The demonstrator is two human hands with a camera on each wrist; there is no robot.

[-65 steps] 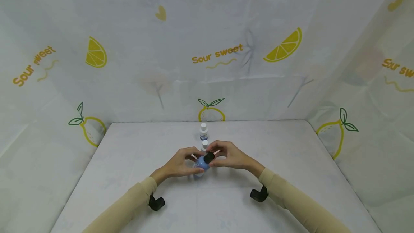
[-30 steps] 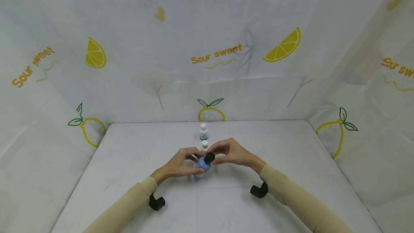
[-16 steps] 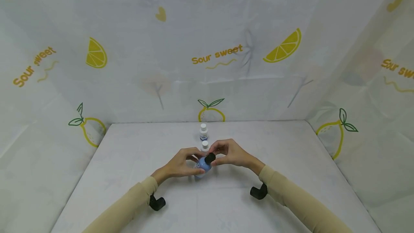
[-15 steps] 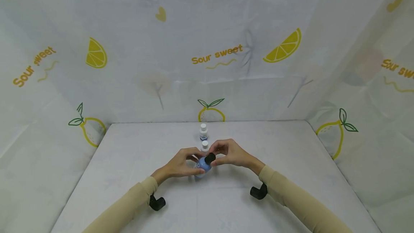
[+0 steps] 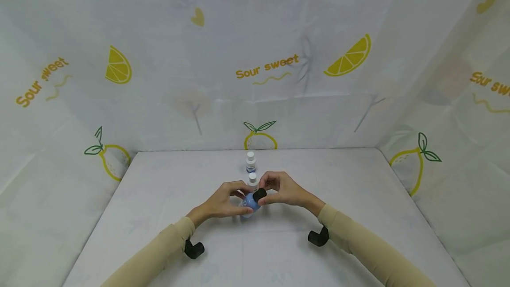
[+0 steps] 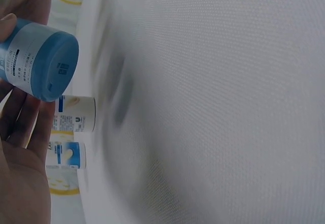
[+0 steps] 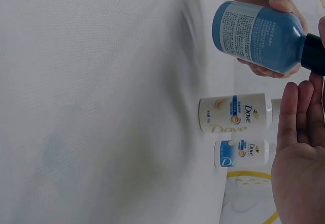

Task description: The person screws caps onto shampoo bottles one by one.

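Note:
In the head view my left hand [image 5: 225, 200] grips a blue bottle [image 5: 250, 201] by its body, tilted and held above the table. The right wrist view shows printed text on the label and a black cap [image 7: 313, 54] on its neck. My right hand [image 5: 286, 189] pinches this cap between thumb and fingers. Just behind the blue bottle stands a white Dove bottle [image 7: 236, 113], partly hidden by my hands in the head view. A second white Dove bottle [image 5: 250, 163] with a blue lower label stands upright farther back.
A white cloth covers the tabletop [image 5: 318, 251]. White curtains [image 5: 255, 101] printed with lemons enclose the back and both sides. Black wrist-camera mounts [image 5: 194, 250] stick out below both sleeves.
My right hand's fingers have shifted around the black cap, lifting a little and then turning back. The cap has moved slightly right. My left hand and the white bottles stay nearly in place.

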